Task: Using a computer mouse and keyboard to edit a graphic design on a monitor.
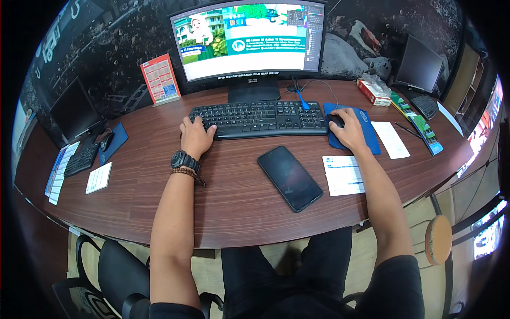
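Note:
My left hand (197, 136) rests at the left end of a black keyboard (255, 118), fingers apart over its lower left keys and the thumb by the front edge. It holds nothing. A black watch (185, 160) and beaded bracelets are on that wrist. My right hand (349, 131) lies curved over a dark computer mouse (334, 120), which it mostly covers, on a blue mouse pad (370, 139). Behind the keyboard a curved monitor (247, 40) shows a colourful layout with a cartoon figure and a green band. A black smartphone (290, 178), its screen dark, lies in front of the keyboard.
A printed slip (342, 178) lies under my right forearm, beside another paper (390, 140). A red-and-white box (374, 93) and green printed strip (419, 125) sit at right. A desk calendar (160, 80) stands left of the monitor. Further workstations with monitors (74, 110) flank the desk.

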`<state>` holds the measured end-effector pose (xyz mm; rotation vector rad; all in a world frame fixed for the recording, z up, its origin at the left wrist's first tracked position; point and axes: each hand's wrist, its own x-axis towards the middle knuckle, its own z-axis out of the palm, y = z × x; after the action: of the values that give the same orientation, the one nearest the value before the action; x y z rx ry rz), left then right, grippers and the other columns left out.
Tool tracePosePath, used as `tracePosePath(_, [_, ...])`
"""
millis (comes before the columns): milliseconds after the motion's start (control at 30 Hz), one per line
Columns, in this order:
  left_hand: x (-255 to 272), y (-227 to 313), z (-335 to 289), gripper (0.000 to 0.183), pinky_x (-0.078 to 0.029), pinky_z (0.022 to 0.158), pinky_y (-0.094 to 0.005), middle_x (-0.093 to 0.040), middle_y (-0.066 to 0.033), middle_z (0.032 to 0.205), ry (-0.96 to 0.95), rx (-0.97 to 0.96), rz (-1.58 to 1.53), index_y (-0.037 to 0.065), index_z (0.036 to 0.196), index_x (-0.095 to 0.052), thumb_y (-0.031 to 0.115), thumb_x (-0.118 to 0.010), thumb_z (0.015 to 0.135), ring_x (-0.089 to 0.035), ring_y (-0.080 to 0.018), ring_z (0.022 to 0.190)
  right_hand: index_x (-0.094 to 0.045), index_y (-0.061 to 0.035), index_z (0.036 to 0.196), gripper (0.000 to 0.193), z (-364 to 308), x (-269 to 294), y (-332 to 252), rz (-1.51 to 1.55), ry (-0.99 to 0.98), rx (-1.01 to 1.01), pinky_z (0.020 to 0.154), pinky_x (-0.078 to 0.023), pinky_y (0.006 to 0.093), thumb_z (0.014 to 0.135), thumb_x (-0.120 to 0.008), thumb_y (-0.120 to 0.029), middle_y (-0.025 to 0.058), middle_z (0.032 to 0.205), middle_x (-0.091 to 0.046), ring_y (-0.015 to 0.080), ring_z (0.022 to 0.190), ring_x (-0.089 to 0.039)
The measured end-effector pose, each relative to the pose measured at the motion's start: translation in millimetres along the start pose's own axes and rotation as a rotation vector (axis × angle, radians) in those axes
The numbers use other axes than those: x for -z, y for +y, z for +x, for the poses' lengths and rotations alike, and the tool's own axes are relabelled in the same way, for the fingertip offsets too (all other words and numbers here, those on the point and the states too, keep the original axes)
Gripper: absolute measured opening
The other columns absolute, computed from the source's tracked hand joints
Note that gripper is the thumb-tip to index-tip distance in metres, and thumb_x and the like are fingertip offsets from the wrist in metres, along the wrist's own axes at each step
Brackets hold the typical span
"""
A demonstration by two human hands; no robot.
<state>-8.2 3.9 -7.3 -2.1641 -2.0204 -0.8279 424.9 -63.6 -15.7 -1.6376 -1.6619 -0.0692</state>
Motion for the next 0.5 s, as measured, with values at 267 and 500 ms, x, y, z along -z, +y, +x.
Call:
tracePosePath(267, [0.3,0.6,0.8,0.055,-0.048,0.1,-0.0522,-0.048,-0.0269,0.129,-0.02,0.002,0.006,-0.005,0.124,-0.06,0.036,-0.07,0.09,-0.048,-0.0468,0.121,-0.068,-0.0066,0.117,0.038,1.0,-2.0,2.4,-0.008,0.0,0.003,0.099,-0.048,0.0439,0.083,-0.068,-0.023,0.0156,0.124,-0.059,0.0371,0.115,-0.059])
tracePosePath(500, [-0.4,0.9,0.1,0.055,-0.047,0.1,-0.0526,-0.048,-0.0261,0.129,-0.029,0.008,0.016,-0.004,0.126,-0.06,0.037,-0.069,0.091,-0.048,-0.0454,0.122,-0.068,-0.0062,0.117,0.038,0.0,-1.6,2.3,0.021,-0.016,0.036,0.099,-0.047,0.0436,0.082,-0.069,-0.022,0.0153,0.122,-0.06,0.0364,0.113,-0.059])
